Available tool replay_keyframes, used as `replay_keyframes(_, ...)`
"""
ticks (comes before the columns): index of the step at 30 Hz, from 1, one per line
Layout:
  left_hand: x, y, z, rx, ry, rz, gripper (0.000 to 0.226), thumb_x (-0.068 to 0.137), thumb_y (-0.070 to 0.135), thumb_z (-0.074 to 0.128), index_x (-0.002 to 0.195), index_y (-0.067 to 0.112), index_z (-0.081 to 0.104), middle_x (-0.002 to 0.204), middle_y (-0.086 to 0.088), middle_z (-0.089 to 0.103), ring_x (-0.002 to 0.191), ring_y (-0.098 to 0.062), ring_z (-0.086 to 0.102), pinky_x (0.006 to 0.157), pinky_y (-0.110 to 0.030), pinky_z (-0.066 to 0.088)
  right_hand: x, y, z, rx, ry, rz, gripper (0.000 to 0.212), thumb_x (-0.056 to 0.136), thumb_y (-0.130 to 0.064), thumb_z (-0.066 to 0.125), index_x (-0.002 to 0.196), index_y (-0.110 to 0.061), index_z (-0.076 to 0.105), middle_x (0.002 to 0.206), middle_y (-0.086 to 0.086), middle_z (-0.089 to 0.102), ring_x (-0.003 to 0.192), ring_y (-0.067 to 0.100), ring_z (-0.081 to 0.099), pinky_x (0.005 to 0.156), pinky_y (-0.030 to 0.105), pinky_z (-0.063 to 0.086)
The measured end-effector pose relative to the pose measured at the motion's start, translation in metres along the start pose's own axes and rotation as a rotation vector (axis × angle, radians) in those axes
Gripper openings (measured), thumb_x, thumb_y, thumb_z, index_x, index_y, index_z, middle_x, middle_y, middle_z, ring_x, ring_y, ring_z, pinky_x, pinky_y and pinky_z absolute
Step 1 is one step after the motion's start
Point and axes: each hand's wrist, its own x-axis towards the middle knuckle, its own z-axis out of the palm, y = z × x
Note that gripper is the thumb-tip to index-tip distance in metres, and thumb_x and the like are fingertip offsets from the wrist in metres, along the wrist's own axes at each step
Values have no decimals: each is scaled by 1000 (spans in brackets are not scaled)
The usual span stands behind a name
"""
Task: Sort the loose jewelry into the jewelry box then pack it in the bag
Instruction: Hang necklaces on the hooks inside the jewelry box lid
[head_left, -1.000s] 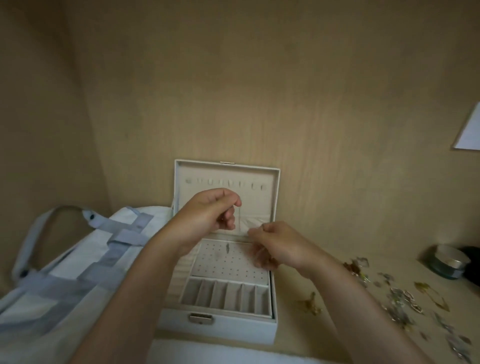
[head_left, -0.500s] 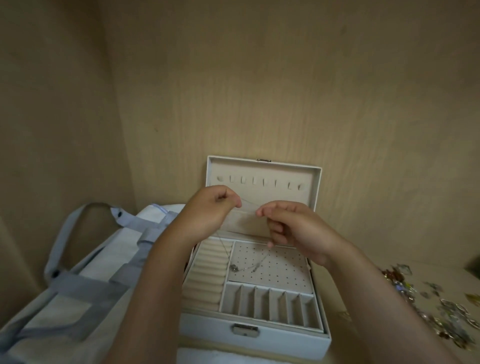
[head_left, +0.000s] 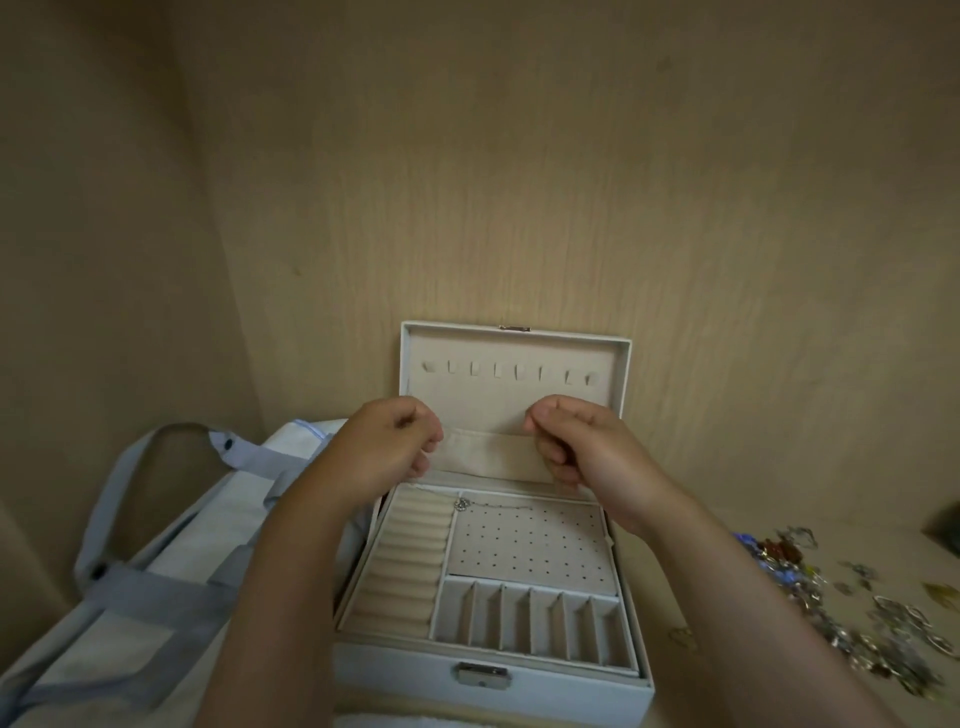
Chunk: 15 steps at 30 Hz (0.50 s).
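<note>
At the far left a white fabric tote bag (head_left: 156, 545) with grey-blue straps lies slumped on its side, its looped handle standing up toward the wooden wall (head_left: 519, 182). The left hand (head_left: 387, 447) hovers in front of the raised lid, fingers curled in and thumb pressed to the forefinger; whether anything is pinched there cannot be told. Beneath both hands sits the white rectangular jewelry box (head_left: 493, 680) with a beige velvet lining. Its long axis runs left to right, its silver latch faces the person, and its lid stands upright at the back, close to the wall, showing a row of small hooks and a gathered pocket. The tray holds ring rolls on the left, a perforated earring panel at the back right, and a row of narrow slots along the front. A thin silver necklace (head_left: 461, 503) lies at the back of the tray, its small pendant at the left by the ring rolls and its chain stretching rightward along the panel's rear edge. The right hand (head_left: 576, 441) mirrors the left, curled into a pinch, its contents equally unclear. Far right, a pile of loose jewelry (head_left: 857, 613) in silver, gold and blue is scattered on the pale surface, well apart from the box.
</note>
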Motion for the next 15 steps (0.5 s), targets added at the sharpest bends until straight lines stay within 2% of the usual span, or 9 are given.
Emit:
replay_keyframes(3, -7, 3, -2, 152, -124, -4, 20, 94, 16, 59, 78, 11, 69, 73, -1, 70, 71, -15, 67, 79, -38, 56, 2, -12, 13, -131, -32, -79, 28, 105, -18, 47, 86, -14, 68, 59, 0, 45, 48, 14, 36, 48, 27, 32)
replay_keyframes(6, -8, 8, 1, 295, -84, 52, 11, 95, 19, 59, 93, 23, 70, 93, 1, 72, 89, -17, 68, 81, -37, 54, 7, -23, 24, -232, -83, -140, 28, 104, -18, 49, 86, -13, 69, 55, -1, 48, 45, 12, 38, 47, 26, 33)
replay_keyframes(9, -9, 21, 9, 79, -61, 151, 24, 97, 9, 54, 114, 21, 65, 106, -2, 74, 106, -16, 68, 91, -34, 52, 15, -34, 29, -308, -94, -194, 27, 104, -17, 51, 87, -7, 69, 52, -7, 50, 42, 5, 40, 45, 17, 34)
replay_keyframes(11, -9, 29, 19, -146, -46, 161, 26, 97, 3, 48, 112, 16, 66, 101, -11, 75, 96, -22, 72, 94, -36, 53, 24, -41, 30, -332, -113, -209, 26, 103, -17, 52, 83, -9, 67, 49, -13, 52, 42, 0, 44, 51, 16, 40)
replay_keyframes(12, -9, 32, 23, -233, -41, 129, 26, 98, 2, 46, 107, 14, 66, 93, -14, 73, 84, -24, 72, 89, -39, 55, 28, -44, 30, -372, -113, -213, 27, 103, -19, 53, 81, -12, 67, 49, -14, 53, 44, 0, 45, 56, 21, 42)
replay_keyframes(14, -9, 34, 27, -365, -53, 28, 25, 98, 2, 42, 96, 11, 65, 71, -11, 61, 55, -20, 58, 69, -38, 54, 37, -49, 29, -528, -83, -228, 28, 100, -24, 55, 76, -20, 68, 51, -13, 54, 49, 2, 46, 58, 25, 39)
replay_keyframes(15, -10, 34, 26, -387, -42, -11, 23, 97, 5, 44, 92, 11, 65, 64, -6, 51, 48, -16, 47, 59, -33, 49, 41, -52, 28, -612, -68, -233, 28, 100, -27, 55, 76, -22, 69, 53, -12, 55, 50, 3, 46, 57, 25, 38)
